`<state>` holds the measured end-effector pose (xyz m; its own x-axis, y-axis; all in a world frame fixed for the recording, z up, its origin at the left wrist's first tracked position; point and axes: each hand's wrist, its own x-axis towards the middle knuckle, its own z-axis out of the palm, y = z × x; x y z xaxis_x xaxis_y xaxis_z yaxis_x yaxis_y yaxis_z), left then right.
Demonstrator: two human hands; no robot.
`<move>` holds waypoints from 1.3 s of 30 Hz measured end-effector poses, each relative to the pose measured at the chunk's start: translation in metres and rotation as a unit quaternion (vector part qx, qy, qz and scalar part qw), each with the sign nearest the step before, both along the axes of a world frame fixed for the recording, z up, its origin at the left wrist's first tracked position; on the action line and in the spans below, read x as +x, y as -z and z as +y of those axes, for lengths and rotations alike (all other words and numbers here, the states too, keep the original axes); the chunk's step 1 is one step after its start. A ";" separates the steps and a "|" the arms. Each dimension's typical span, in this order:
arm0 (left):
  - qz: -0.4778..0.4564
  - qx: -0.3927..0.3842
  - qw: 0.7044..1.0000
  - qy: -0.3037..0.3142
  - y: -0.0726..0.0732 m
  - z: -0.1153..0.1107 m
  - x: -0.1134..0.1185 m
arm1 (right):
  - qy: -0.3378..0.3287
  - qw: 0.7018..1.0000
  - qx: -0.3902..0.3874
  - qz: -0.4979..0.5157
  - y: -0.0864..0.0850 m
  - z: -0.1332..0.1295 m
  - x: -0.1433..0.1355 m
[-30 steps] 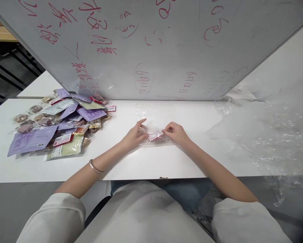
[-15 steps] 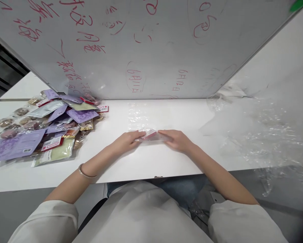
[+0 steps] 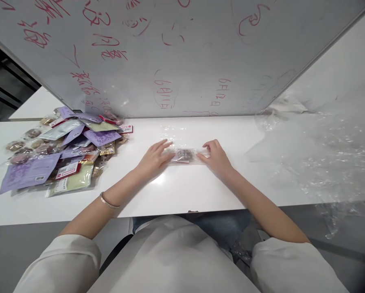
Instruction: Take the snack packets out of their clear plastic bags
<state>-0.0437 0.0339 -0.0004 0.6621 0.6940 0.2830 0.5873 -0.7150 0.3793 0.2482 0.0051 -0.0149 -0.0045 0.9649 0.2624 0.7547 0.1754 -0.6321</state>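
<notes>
The left hand [image 3: 158, 158] has its thumb and fingers parted, with the thumb at the near end of a clear plastic-wrapped packet [image 3: 184, 155]. The right hand [image 3: 213, 158] is also open, fingers curved, its thumb at the packet's other end. The packet lies on the white desk [image 3: 182, 187] between the two hands, brownish contents showing through the film; the film spreads flat just beyond it. A bracelet [image 3: 109, 200] circles the left wrist. To the left of the left hand, a heap of purple, green and silver pouches [image 3: 75, 146] mixes with clear-bagged brown pieces. Beyond both hands stands a whiteboard [image 3: 194, 61] with red handwriting. Crumpled clear plastic film [image 3: 331, 162] spreads right of the right hand, some hanging over the desk's edge.
</notes>
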 end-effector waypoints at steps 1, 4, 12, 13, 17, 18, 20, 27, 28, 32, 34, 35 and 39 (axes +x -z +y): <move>0.016 -0.009 0.998 0.055 0.000 0.001 -0.003 | -0.026 0.999 0.036 -0.004 0.000 -0.003 0.000; 0.041 -0.041 0.991 0.122 -0.003 0.003 -0.009 | -0.176 0.983 0.040 0.005 -0.002 -0.013 0.003; -0.035 -0.185 0.982 -0.027 -0.014 -0.002 -0.012 | -0.148 0.979 -0.084 0.114 0.003 -0.018 0.005; -0.046 -0.213 0.974 -0.061 -0.013 -0.003 -0.010 | -0.113 0.981 -0.104 0.118 0.004 -0.015 0.003; -0.011 -0.159 0.979 -0.131 -0.003 -0.005 0.001 | -0.002 0.999 -0.051 -0.002 0.003 -0.003 -0.002; 0.001 -0.098 0.986 -0.132 -0.001 -0.006 0.003 | 0.012 0.999 0.002 -0.045 0.003 -0.003 -0.003; 0.019 0.017 0.995 -0.092 0.001 -0.007 0.005 | -0.006 0.987 0.107 -0.118 0.002 -0.006 -0.004; 0.050 0.027 0.994 0.094 -0.006 -0.009 -0.009 | -0.262 0.921 0.190 -0.218 -0.001 -0.031 -0.003; 0.039 0.012 0.996 0.080 -0.007 -0.008 -0.010 | -0.274 0.917 0.187 -0.221 -0.002 -0.032 -0.002; -0.037 -0.106 0.994 -0.010 -0.010 -0.002 -0.012 | -0.254 0.938 0.125 -0.202 -0.006 -0.026 0.001; -0.078 -0.171 0.981 -0.052 -0.010 0.000 -0.010 | -0.170 0.970 0.049 -0.168 -0.006 -0.019 0.002; -0.088 -0.194 0.975 -0.066 -0.009 0.001 -0.009 | -0.121 0.981 0.012 -0.152 -0.005 -0.016 0.002; -0.013 -0.095 0.990 -0.103 -0.004 -0.001 0.006 | -0.014 0.982 0.045 -0.182 -0.006 -0.008 -0.004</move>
